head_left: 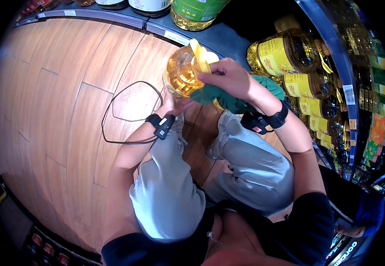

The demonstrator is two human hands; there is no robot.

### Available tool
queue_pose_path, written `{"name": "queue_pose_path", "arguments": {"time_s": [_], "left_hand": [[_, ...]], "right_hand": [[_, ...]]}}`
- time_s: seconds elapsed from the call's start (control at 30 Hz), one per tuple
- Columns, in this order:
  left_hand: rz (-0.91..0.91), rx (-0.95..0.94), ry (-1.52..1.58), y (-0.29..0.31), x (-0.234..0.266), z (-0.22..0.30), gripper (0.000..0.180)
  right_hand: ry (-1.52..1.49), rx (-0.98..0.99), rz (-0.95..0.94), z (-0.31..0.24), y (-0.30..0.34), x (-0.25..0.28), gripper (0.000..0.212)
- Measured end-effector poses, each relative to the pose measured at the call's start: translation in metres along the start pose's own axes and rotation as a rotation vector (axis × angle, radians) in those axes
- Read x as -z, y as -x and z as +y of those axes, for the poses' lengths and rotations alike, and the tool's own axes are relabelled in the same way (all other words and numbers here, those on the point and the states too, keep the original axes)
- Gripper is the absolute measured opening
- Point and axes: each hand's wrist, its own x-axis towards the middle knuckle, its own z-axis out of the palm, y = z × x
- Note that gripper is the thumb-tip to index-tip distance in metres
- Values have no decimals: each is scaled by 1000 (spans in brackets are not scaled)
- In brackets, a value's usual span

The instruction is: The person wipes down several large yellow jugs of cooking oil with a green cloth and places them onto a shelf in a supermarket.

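Observation:
A clear bottle of golden cooking oil (181, 73) with a yellow cap and handle (199, 55) is tilted in front of me above the floor. My left hand (172, 102) is closed around its lower part, the fingers partly hidden by the bottle. My right hand (230, 77) is closed beside the yellow handle, thumb and fingertips bent toward the cap. A green cloth (219, 96) bunches under that hand and trails behind the wrist, its near end against the bottle's side. The exact grip on the cloth is partly hidden.
Lying oil bottles with yellow labels (279, 55) fill the shelves on the right. A green-labelled oil bottle (197, 15) and dark bottles (150, 6) stand on the shelf ahead. A black cable (106, 115) loops from my left wrist over the wooden floor (68, 111). Another person's hand (351, 231) shows at lower right.

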Motion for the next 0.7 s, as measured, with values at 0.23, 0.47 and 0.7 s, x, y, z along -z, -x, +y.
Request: {"name": "queue_pose_path", "arguments": {"time_s": [0.23, 0.47, 0.7], "left_hand": [[312, -1, -440, 28, 16, 64, 42], [1, -1391, -888, 177, -103, 114, 21], [-558, -1203, -1385, 264, -203, 82, 49]], "right_hand": [[-54, 5, -61, -18, -7, -2, 33], [22, 342, 3, -69, 41, 44, 27], [-30, 499, 19, -172, 107, 59, 25]]}}
